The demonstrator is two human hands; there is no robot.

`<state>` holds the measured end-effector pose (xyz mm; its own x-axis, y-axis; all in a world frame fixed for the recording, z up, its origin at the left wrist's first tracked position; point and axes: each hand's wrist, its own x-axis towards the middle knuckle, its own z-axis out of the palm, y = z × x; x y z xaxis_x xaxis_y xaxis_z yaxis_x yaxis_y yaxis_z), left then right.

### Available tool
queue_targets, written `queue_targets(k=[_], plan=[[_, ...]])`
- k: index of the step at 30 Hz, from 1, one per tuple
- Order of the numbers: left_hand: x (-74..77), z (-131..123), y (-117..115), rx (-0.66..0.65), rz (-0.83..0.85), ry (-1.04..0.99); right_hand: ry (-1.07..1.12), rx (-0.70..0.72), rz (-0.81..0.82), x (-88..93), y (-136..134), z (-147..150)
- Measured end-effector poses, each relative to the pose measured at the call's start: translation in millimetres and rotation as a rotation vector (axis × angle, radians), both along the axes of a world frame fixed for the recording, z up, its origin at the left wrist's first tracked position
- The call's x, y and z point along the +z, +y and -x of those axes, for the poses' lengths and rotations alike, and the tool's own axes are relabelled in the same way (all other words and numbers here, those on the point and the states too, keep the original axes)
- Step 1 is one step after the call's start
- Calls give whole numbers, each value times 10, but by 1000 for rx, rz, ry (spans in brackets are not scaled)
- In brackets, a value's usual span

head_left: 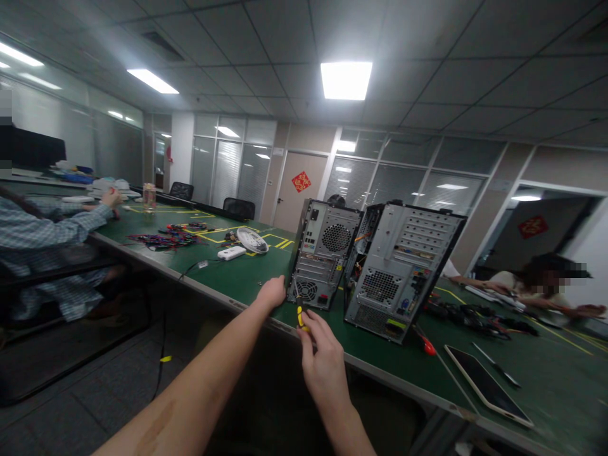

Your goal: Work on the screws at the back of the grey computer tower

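My right hand (323, 348) is closed around the yellow-and-black handle of a screwdriver (300, 316). Its thin shaft points up at the rear panel of the left computer tower (325, 259), near the lower fan grille; whether the tip touches a screw is too small to tell. Beside the tower's lower left edge rests my left hand (273, 292), its fingers mostly hidden from me. A second computer tower (399, 272) stands just to the right, with its rear panel facing me and wires showing in the gap between the two.
Left on the green table (228, 285) lie a bundle of cables (175, 235), a white power strip (232, 253) and a round white grille (253, 240). A red-handled screwdriver (429, 346), a phone or tablet (487, 383) and a metal tool (496, 365) lie right. People sit at both sides.
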<state>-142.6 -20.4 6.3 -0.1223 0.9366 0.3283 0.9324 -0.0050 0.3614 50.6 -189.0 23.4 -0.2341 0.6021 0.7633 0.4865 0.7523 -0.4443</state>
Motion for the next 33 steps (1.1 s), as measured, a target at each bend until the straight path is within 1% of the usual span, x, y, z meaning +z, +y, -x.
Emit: queue_targets(k=[6,12,24,28,33], plan=[[4,-7,2,-2,6,2,-6,-1,13,-21,6,7],[13,-13,-12,4,10,-5,-4,5,-18,-50,14,35],[-2,-10,-4,12,3,-4,20,-42,-35,-12,-22,49],[-2,-8,-1,4,-8,5,-30,-8,-46,-1,-31,43],[-4,-8,1,-1,-12,7,-64,28,-16,12,-40,30]])
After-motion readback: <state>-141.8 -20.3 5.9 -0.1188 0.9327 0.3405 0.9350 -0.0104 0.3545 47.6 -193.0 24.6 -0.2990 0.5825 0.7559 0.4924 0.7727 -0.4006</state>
